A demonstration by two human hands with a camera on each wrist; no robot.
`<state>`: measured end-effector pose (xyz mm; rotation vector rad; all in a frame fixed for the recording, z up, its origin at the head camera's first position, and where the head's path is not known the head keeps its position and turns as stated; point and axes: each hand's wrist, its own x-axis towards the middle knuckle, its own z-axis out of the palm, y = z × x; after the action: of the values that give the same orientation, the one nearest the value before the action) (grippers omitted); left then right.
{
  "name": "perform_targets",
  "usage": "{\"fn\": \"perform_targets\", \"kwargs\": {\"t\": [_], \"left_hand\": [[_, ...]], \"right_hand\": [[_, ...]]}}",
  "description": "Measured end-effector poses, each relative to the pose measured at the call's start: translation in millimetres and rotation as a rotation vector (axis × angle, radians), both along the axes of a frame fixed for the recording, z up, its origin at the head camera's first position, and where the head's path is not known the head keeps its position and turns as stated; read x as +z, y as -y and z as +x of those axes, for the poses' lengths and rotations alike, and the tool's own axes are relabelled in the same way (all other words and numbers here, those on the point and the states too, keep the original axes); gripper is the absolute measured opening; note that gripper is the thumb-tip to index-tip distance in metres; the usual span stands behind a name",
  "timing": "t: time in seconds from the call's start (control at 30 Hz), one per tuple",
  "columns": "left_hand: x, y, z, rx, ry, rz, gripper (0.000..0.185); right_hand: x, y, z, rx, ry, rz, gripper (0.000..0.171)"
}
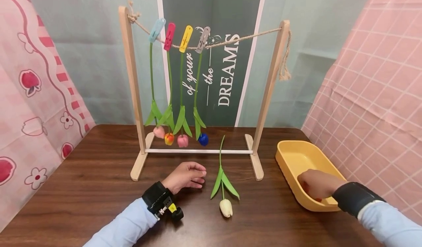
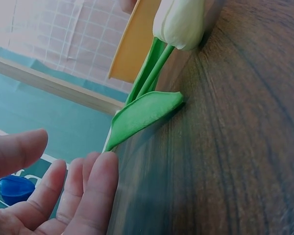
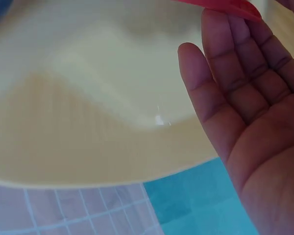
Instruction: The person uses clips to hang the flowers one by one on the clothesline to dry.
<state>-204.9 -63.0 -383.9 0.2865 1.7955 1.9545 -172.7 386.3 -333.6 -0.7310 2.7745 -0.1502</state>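
My left hand [image 1: 186, 176] hovers just above the table left of a white tulip [image 1: 226, 207], its fingers loosely bent with nothing between them. In the left wrist view the fingertips appear close to the tulip's green leaf [image 2: 144, 112]; contact is unclear. My right hand [image 1: 318, 183] reaches down inside a yellow tray [image 1: 285, 155]. In the right wrist view its fingers are fairly straight, and their tips touch a red clothespin-like piece [image 3: 230, 7], partly out of frame. The thumb is mostly cut off there, and no pinch shows.
A wooden stand [image 1: 132, 82] carries a sagging rope [image 1: 245, 39]. Blue, red, yellow and grey clothespins [image 1: 186, 39] on it hold several tulips head down, one a blue tulip [image 1: 203, 139]. A white crossbar [image 1: 197, 151] joins the stand's feet, and the white tulip's stem crosses it.
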Motion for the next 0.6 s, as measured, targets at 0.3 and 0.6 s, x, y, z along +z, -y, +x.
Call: {"fn": "perform_targets", "kwargs": {"t": [0.3, 0.6], "left_hand": [[2.7, 2, -2.2, 0.015, -0.008, -0.007, 0.028], [5.7, 0, -9.6, 0.044, -0.004, -0.045, 0.028]], "right_hand": [[25.1, 3, -4.5, -0.072, -0.041, -0.133, 0.025], [54.3, 9, -7.2, -0.178, -0.101, -0.255, 0.023]]}}
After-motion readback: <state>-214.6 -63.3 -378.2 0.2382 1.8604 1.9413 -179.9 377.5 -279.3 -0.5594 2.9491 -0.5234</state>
